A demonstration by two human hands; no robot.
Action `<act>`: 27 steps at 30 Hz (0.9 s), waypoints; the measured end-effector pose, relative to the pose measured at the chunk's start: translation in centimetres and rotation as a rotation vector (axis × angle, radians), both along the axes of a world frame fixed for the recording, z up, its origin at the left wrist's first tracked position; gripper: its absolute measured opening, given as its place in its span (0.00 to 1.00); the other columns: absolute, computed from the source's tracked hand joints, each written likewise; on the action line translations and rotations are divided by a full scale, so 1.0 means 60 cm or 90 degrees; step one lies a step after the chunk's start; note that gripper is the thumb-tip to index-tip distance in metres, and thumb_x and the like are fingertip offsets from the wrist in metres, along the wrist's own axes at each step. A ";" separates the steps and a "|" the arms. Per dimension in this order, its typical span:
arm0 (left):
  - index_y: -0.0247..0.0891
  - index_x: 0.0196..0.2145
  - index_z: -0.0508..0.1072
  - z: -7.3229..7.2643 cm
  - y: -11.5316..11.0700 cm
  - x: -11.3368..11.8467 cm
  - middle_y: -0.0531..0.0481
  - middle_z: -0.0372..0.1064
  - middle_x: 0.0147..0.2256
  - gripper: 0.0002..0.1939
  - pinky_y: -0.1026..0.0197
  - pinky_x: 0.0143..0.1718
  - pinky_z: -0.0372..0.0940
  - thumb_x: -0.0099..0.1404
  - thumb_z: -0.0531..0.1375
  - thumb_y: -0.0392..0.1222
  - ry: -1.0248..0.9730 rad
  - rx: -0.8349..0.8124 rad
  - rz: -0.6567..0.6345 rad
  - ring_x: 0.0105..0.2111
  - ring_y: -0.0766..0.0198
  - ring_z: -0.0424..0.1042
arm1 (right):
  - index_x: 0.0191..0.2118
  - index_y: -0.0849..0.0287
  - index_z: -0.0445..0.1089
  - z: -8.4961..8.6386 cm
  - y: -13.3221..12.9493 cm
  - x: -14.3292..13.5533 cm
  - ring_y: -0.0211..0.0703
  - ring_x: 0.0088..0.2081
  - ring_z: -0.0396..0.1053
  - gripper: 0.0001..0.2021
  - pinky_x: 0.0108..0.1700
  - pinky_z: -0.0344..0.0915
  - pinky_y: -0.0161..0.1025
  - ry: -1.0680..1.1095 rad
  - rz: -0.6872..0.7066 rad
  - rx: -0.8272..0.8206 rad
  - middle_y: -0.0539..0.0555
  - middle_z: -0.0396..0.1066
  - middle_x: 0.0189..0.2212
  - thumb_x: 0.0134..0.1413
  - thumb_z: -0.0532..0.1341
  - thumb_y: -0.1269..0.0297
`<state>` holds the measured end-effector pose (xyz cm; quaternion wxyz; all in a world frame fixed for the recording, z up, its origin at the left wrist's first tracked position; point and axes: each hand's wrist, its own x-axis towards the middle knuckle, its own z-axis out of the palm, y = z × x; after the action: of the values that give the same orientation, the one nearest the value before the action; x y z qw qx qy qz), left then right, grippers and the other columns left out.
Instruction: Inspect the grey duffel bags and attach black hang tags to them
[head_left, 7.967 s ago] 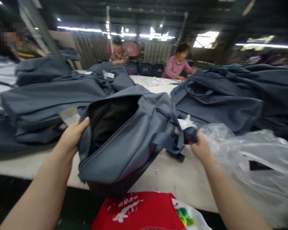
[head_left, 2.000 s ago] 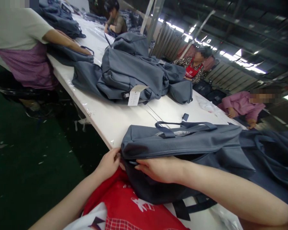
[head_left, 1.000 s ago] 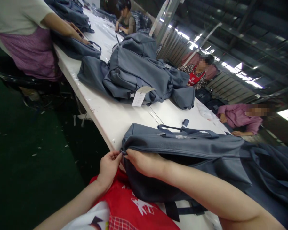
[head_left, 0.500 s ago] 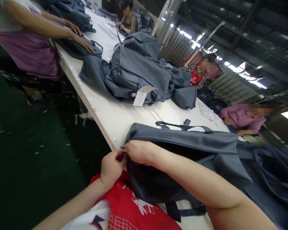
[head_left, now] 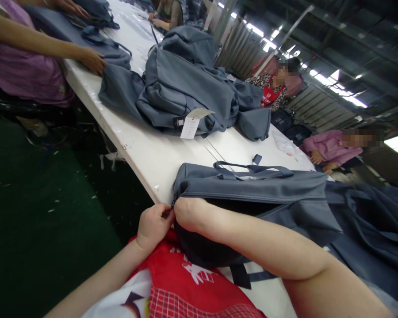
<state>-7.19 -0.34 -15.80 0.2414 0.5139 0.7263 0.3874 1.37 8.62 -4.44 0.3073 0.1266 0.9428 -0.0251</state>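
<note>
A grey-blue bag (head_left: 252,187) with two strap handles lies at the white table's near edge, its long zipped opening gaping. At the bag's left end, my left hand (head_left: 155,225) has its fingers pinched together at the zipper's end; the small piece between them is too hidden to name. My right hand (head_left: 189,214) reaches across the bag from the right and is bent at the same end, beside my left hand. Its fingertips are hidden behind the hand and the bag edge.
Several grey bags (head_left: 189,88) with a white paper tag (head_left: 190,127) are heaped farther up the white table (head_left: 135,152). More dark fabric (head_left: 378,238) lies at the right. A person's hand (head_left: 92,59) touches a bag at the upper left; other people sit beyond the table.
The view has shifted slightly, so the table and heap appear higher and farther left. The bag's upper flap has folded over somewhat at the left end. The person at upper left has moved their hands apart.
</note>
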 end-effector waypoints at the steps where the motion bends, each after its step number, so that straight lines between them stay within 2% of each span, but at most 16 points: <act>1: 0.39 0.29 0.75 -0.001 0.001 -0.004 0.48 0.75 0.29 0.10 0.60 0.33 0.64 0.61 0.57 0.45 0.004 -0.005 -0.010 0.29 0.59 0.73 | 0.33 0.68 0.76 0.005 0.001 0.004 0.51 0.34 0.74 0.12 0.37 0.69 0.41 -0.011 -0.012 -0.003 0.64 0.76 0.30 0.59 0.55 0.74; 3: 0.39 0.29 0.74 -0.002 0.002 -0.014 0.49 0.75 0.28 0.09 0.60 0.32 0.65 0.62 0.57 0.45 0.011 -0.012 -0.029 0.29 0.59 0.74 | 0.35 0.67 0.76 0.023 0.006 0.018 0.51 0.35 0.74 0.14 0.39 0.68 0.43 0.000 -0.046 -0.015 0.64 0.76 0.32 0.62 0.53 0.69; 6: 0.39 0.31 0.73 0.009 -0.001 -0.034 0.50 0.73 0.27 0.08 0.61 0.30 0.66 0.61 0.58 0.46 0.017 -0.014 -0.072 0.27 0.61 0.73 | 0.43 0.67 0.73 0.058 0.007 0.060 0.54 0.38 0.74 0.16 0.41 0.68 0.45 0.108 -0.098 -0.029 0.63 0.76 0.38 0.62 0.55 0.58; 8: 0.38 0.38 0.73 0.027 -0.005 -0.043 0.48 0.74 0.32 0.11 0.60 0.32 0.68 0.61 0.60 0.47 0.033 0.040 -0.076 0.30 0.60 0.73 | 0.50 0.66 0.70 0.074 0.000 0.096 0.55 0.44 0.72 0.20 0.45 0.68 0.46 0.189 -0.103 -0.015 0.63 0.74 0.44 0.60 0.59 0.55; 9: 0.37 0.44 0.71 0.041 -0.005 -0.045 0.46 0.74 0.37 0.15 0.59 0.35 0.70 0.61 0.60 0.47 0.051 0.087 -0.072 0.34 0.59 0.74 | 0.53 0.66 0.67 0.077 -0.006 0.114 0.55 0.47 0.71 0.21 0.49 0.66 0.47 0.222 -0.088 -0.004 0.64 0.72 0.47 0.59 0.60 0.56; 11: 0.35 0.56 0.63 0.072 0.001 -0.043 0.39 0.70 0.50 0.28 0.53 0.46 0.69 0.61 0.61 0.47 0.114 0.205 -0.079 0.47 0.53 0.72 | 0.57 0.66 0.63 0.075 -0.020 0.148 0.55 0.52 0.67 0.25 0.54 0.63 0.49 0.267 -0.063 0.017 0.65 0.69 0.52 0.58 0.62 0.57; 12: 0.34 0.60 0.59 0.088 0.009 -0.038 0.36 0.65 0.56 0.34 0.49 0.53 0.66 0.60 0.62 0.48 0.154 0.259 -0.102 0.53 0.49 0.68 | 0.58 0.66 0.62 0.070 -0.027 0.162 0.55 0.53 0.67 0.27 0.55 0.63 0.49 0.276 -0.063 0.019 0.65 0.68 0.52 0.57 0.63 0.58; 14: 0.32 0.64 0.52 0.116 0.034 -0.022 0.34 0.58 0.61 0.43 0.43 0.61 0.58 0.58 0.64 0.49 0.231 0.320 -0.187 0.61 0.44 0.59 | 0.56 0.66 0.64 0.055 -0.036 0.186 0.56 0.52 0.67 0.26 0.53 0.64 0.48 0.281 -0.075 0.003 0.65 0.68 0.51 0.54 0.65 0.57; 16: 0.33 0.63 0.55 0.132 0.069 -0.002 0.35 0.60 0.61 0.41 0.45 0.61 0.58 0.57 0.64 0.49 0.263 0.307 -0.301 0.60 0.45 0.61 | 0.52 0.67 0.67 0.039 -0.039 0.204 0.55 0.50 0.68 0.24 0.52 0.66 0.47 0.292 -0.116 -0.023 0.64 0.69 0.50 0.53 0.66 0.58; 18: 0.36 0.56 0.67 0.135 0.107 0.015 0.40 0.71 0.52 0.28 0.51 0.54 0.65 0.60 0.62 0.48 0.229 0.245 -0.367 0.51 0.50 0.71 | 0.50 0.66 0.68 0.027 -0.035 0.218 0.53 0.50 0.68 0.21 0.52 0.66 0.46 0.329 -0.179 -0.050 0.63 0.69 0.49 0.53 0.65 0.59; 20: 0.38 0.45 0.75 0.135 0.143 0.025 0.46 0.77 0.40 0.17 0.57 0.44 0.69 0.62 0.60 0.49 0.146 0.184 -0.321 0.39 0.56 0.76 | 0.49 0.65 0.69 0.024 -0.030 0.231 0.49 0.48 0.68 0.18 0.52 0.66 0.43 0.376 -0.230 -0.069 0.62 0.69 0.48 0.55 0.63 0.62; 22: 0.37 0.37 0.78 0.137 0.173 0.028 0.51 0.76 0.30 0.15 0.61 0.35 0.68 0.60 0.61 0.52 0.034 0.144 -0.208 0.31 0.59 0.74 | 0.50 0.65 0.68 0.026 -0.027 0.242 0.48 0.47 0.68 0.17 0.52 0.66 0.43 0.408 -0.260 -0.063 0.61 0.70 0.46 0.56 0.61 0.64; 24: 0.35 0.34 0.78 0.145 0.191 0.030 0.52 0.74 0.26 0.18 0.63 0.30 0.65 0.57 0.64 0.54 -0.102 0.132 -0.114 0.28 0.61 0.72 | 0.53 0.66 0.66 0.029 -0.026 0.250 0.48 0.45 0.68 0.19 0.49 0.68 0.44 0.419 -0.326 -0.035 0.62 0.69 0.45 0.56 0.59 0.64; 27: 0.33 0.34 0.78 0.166 0.197 0.041 0.52 0.75 0.27 0.21 0.62 0.30 0.65 0.51 0.69 0.53 -0.283 0.133 -0.046 0.27 0.62 0.71 | 0.54 0.66 0.65 0.028 -0.023 0.253 0.49 0.41 0.70 0.20 0.42 0.71 0.44 0.412 -0.421 0.035 0.62 0.70 0.42 0.56 0.58 0.64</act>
<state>-4.71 11.47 -5.85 0.3541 0.4639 0.5926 0.5552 16.54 7.26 -2.77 -0.0311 0.4143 0.8996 -0.1349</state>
